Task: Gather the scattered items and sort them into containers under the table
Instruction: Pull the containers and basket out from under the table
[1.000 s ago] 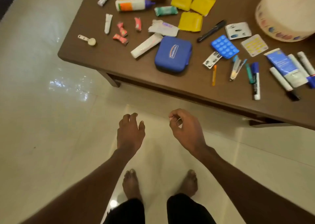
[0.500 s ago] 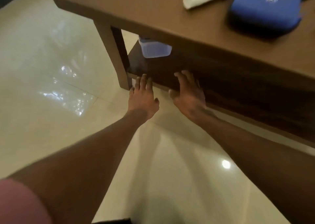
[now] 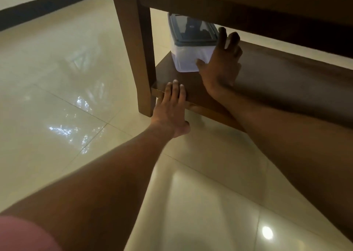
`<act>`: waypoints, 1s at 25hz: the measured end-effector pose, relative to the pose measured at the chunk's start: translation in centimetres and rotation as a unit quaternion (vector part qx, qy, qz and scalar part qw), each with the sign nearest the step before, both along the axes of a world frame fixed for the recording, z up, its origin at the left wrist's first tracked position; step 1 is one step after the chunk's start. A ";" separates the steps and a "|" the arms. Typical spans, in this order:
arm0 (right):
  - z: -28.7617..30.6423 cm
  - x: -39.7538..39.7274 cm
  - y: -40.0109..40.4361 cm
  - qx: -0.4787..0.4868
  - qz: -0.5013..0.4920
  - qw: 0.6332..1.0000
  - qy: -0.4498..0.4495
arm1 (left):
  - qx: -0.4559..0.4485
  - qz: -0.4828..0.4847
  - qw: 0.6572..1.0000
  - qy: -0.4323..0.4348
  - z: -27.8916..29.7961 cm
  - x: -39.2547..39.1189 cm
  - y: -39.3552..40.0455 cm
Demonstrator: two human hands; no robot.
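Now the person has dropped low beside the table, and the tabletop with its scattered items has gone out of sight; half a second ago the right hand was only at the front edge of the lower shelf, and it has since reached in under the top. The right hand (image 3: 219, 67) sits against the right side of the box (image 3: 188, 59), thumb touching its near wall, fingers spread and straight past its right corner, so it touches rather than grips. The left hand (image 3: 171, 109) lies flat, fingers straight, on the front edge of the shelf (image 3: 286, 78), just beside the table leg (image 3: 137, 55), much where it was a moment back.

That tells me the job has barely begun: I judge they are fetching the container first, and nothing has been sorted yet.

As for the box, it stands at the left end of the shelf, close behind the leg, a clear plastic tub with a dark grey lid (image 3: 192, 30) closed on top. Through the walls I can make out nothing inside, though the light is dim and I would not swear to it. No other container shows from here; the rest of the shelf runs off into shadow.
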State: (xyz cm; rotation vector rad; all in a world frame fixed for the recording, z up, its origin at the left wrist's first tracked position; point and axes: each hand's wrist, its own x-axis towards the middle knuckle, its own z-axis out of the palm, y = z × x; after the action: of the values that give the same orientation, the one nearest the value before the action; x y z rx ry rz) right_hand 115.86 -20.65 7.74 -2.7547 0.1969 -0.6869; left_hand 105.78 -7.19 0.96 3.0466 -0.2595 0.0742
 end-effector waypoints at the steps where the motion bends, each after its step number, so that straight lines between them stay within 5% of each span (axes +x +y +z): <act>1: 0.0 0.2 0.1 -0.023 0.031 0.999 0.008 | -0.001 0.000 1.000 -0.001 -0.1 0.0 0.0; 9: 1.6 0.8 -1.4 -0.023 0.154 0.987 -0.039 | -0.046 -0.015 0.998 0.028 -0.2 0.5 0.2; 12: 1.5 -2.6 -2.4 0.002 0.155 0.987 -0.041 | -0.193 0.001 0.980 -0.043 1.5 0.6 0.6; 13: 1.3 -3.9 -2.8 0.012 0.152 0.987 -0.045 | -0.309 0.052 0.946 -0.083 2.5 0.8 0.7; 15: 0.9 -6.6 -3.8 0.054 0.162 0.984 -0.054 | -0.523 0.185 0.822 -0.127 4.3 1.0 0.3; 17: 0.9 -8.9 -4.7 0.097 0.192 0.975 -0.057 | -0.611 0.276 0.736 -0.094 5.9 1.0 -0.5; 20: 1.2 -12.7 -5.4 0.158 0.223 0.962 -0.014 | -0.718 0.273 0.638 0.050 7.8 0.1 -1.6; 22: 1.7 -16.1 -5.6 0.204 0.219 0.954 0.005 | -0.749 0.249 0.600 0.128 9.1 -1.9 -1.8; 25: 4.5 -21.5 -6.5 0.231 0.234 0.943 0.050 | -0.733 0.258 0.601 0.185 10.6 -6.4 -1.7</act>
State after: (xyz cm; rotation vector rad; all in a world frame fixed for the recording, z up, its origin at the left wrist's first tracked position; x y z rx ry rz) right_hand 94.32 -27.20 12.24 -2.2561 -0.2442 -0.3206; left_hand 99.38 -8.85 11.55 1.2924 0.5037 -0.2108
